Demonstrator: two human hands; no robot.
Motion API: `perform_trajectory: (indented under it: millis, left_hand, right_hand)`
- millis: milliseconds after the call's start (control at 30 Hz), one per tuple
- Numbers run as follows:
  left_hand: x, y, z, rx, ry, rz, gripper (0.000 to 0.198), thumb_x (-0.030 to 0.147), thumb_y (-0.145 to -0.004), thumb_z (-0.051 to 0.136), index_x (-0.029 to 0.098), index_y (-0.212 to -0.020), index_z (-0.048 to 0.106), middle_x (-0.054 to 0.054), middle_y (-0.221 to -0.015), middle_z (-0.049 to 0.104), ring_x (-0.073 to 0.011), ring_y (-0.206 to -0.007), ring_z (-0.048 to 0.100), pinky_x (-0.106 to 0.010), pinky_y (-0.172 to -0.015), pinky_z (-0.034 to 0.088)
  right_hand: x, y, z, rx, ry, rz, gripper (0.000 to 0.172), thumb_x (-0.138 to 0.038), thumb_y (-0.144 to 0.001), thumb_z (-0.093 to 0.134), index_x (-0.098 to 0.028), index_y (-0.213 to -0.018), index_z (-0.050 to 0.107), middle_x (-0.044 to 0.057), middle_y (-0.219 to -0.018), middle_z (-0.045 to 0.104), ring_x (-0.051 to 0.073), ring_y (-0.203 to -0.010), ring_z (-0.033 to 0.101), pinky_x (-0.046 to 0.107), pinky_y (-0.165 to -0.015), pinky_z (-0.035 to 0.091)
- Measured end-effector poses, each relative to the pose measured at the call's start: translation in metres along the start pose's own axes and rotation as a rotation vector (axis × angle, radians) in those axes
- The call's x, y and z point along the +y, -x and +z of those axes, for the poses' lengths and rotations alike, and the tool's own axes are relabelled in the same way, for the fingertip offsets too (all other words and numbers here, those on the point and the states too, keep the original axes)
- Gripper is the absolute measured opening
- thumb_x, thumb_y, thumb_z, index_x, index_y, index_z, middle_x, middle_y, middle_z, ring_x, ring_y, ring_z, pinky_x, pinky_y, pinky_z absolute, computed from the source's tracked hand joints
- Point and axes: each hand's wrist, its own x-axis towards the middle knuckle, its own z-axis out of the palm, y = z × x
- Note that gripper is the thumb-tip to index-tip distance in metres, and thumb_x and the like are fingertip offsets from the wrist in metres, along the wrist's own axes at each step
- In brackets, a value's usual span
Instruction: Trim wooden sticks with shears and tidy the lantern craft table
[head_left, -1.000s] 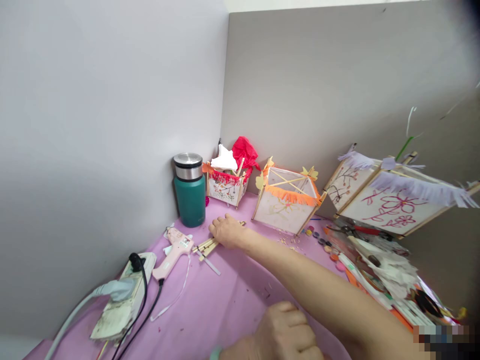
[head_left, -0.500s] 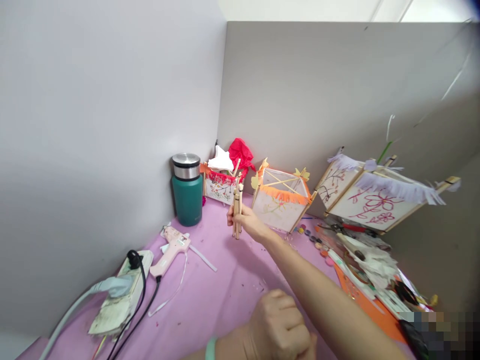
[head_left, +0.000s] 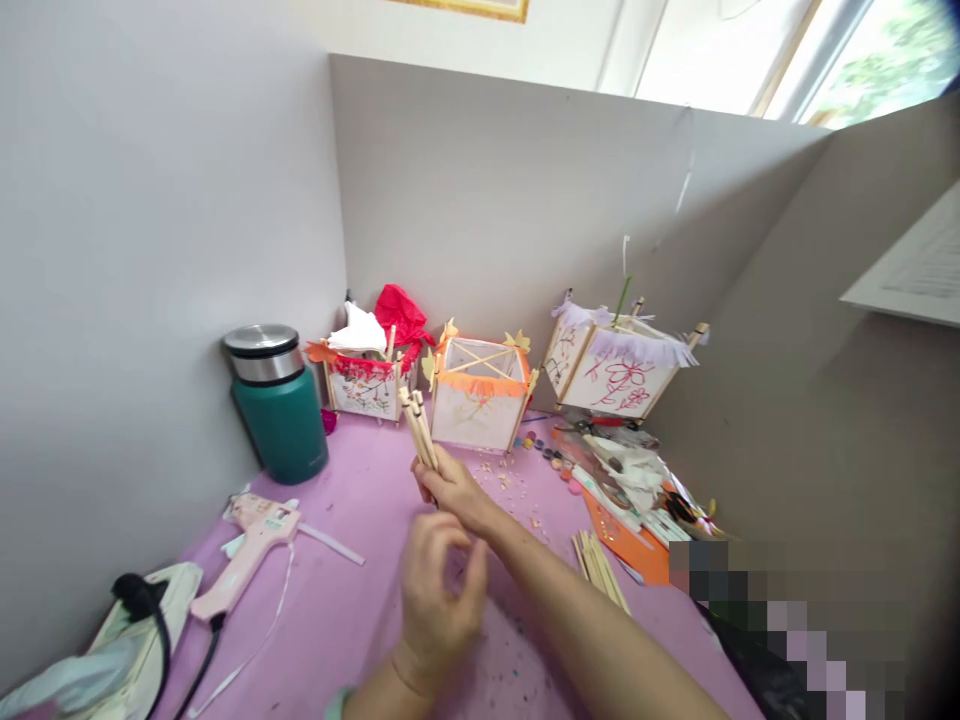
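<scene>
Sticks [head_left: 417,426], several bundled, gripped by right hand [head_left: 448,487]; three lanterns [head_left: 477,394] behind.

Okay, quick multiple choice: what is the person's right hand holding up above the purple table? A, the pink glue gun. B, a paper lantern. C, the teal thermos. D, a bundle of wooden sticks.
D: the right hand is closed around a bundle of wooden sticks, held upright, while the pink glue gun, the teal thermos and the lanterns rest on the table untouched.
</scene>
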Motion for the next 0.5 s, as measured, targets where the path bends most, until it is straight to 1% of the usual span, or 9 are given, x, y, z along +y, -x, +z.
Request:
perform_trajectory:
  millis: [33,67,100,133,233,300,367,433,500]
  left_hand:
    - [-0.007,-0.006,-0.002,0.110,-0.013,-0.127,0.016,0.020,-0.079,0.064,0.019,-0.089,0.052,-0.005,-0.094,0.055,-0.0186,-0.093,0.054,-0.033,-0.085,0.042]
    - [-0.015,-0.012,-0.004,0.194,-0.002,-0.271,0.029,0.028,-0.075,0.070,0.019,-0.096,0.052,-0.006,-0.100,0.054,-0.0200,-0.097,0.053,-0.035,-0.089,0.042]
    - [-0.021,-0.017,-0.005,0.215,0.042,-0.428,0.044,0.037,-0.071,0.074,0.019,-0.103,0.051,-0.007,-0.104,0.054,-0.0207,-0.098,0.053,-0.036,-0.090,0.042]
    - [-0.026,-0.020,-0.006,0.166,0.146,-0.573,0.053,0.043,-0.068,0.075,0.019,-0.108,0.050,-0.008,-0.108,0.054,-0.0215,-0.099,0.054,-0.036,-0.090,0.043]
    - [-0.028,-0.019,-0.003,-0.182,0.531,-0.875,0.055,0.056,-0.071,0.067,0.017,-0.108,0.055,-0.010,-0.111,0.059,-0.0234,-0.104,0.055,-0.033,-0.088,0.045]
    - [-0.021,-0.010,0.000,-0.365,0.656,-0.955,0.049,0.057,-0.074,0.064,0.015,-0.101,0.061,-0.009,-0.106,0.062,-0.0227,-0.100,0.058,-0.030,-0.084,0.046]
    - [-0.011,-0.002,0.004,-0.455,0.663,-0.963,0.042,0.053,-0.075,0.066,0.015,-0.092,0.065,-0.007,-0.096,0.065,-0.0194,-0.090,0.060,-0.026,-0.077,0.046]
    - [-0.002,0.001,0.006,-0.459,0.672,-0.951,0.034,0.049,-0.077,0.066,0.015,-0.079,0.065,-0.004,-0.085,0.065,-0.0164,-0.081,0.060,-0.024,-0.072,0.046]
    - [0.003,-0.001,0.006,-0.398,0.747,-0.937,0.037,0.048,-0.081,0.061,0.016,-0.063,0.058,-0.003,-0.072,0.062,-0.0158,-0.075,0.060,-0.026,-0.073,0.048]
  right_hand:
    - [-0.006,0.015,-0.009,-0.004,0.040,-0.005,0.014,-0.034,-0.086,0.049,-0.020,-0.083,0.049,-0.004,-0.066,0.048,0.011,-0.060,0.044,0.023,-0.057,0.035]
    - [-0.012,0.031,-0.017,-0.020,0.090,-0.006,0.013,-0.032,-0.087,0.050,-0.020,-0.084,0.050,-0.004,-0.068,0.050,0.011,-0.062,0.044,0.022,-0.058,0.034]
    - [-0.016,0.046,-0.023,-0.066,0.181,-0.002,0.011,-0.030,-0.088,0.049,-0.020,-0.085,0.051,-0.004,-0.069,0.051,0.011,-0.062,0.044,0.022,-0.058,0.033]
    - [-0.020,0.061,-0.027,-0.113,0.253,0.016,0.010,-0.028,-0.089,0.047,-0.020,-0.087,0.052,-0.004,-0.070,0.051,0.011,-0.062,0.044,0.022,-0.058,0.033]
    - [-0.025,0.097,-0.024,-0.170,0.370,0.077,0.014,-0.022,-0.089,0.042,-0.019,-0.096,0.054,-0.001,-0.078,0.057,0.013,-0.066,0.049,0.023,-0.060,0.035]
    - [-0.027,0.114,-0.016,-0.128,0.376,0.111,0.021,-0.022,-0.090,0.040,-0.019,-0.104,0.056,0.002,-0.088,0.061,0.015,-0.075,0.054,0.024,-0.065,0.039]
    - [-0.031,0.128,-0.012,-0.103,0.382,0.130,0.026,-0.024,-0.091,0.039,-0.020,-0.110,0.057,0.004,-0.096,0.064,0.018,-0.084,0.057,0.026,-0.072,0.042]
    - [-0.038,0.142,-0.017,-0.120,0.425,0.130,0.027,-0.029,-0.091,0.042,-0.020,-0.112,0.058,0.005,-0.102,0.064,0.020,-0.090,0.058,0.028,-0.077,0.043]
    - [-0.045,0.157,-0.032,-0.079,0.512,0.163,0.031,-0.037,-0.089,0.049,-0.020,-0.115,0.057,0.007,-0.107,0.063,0.021,-0.095,0.058,0.029,-0.080,0.043]
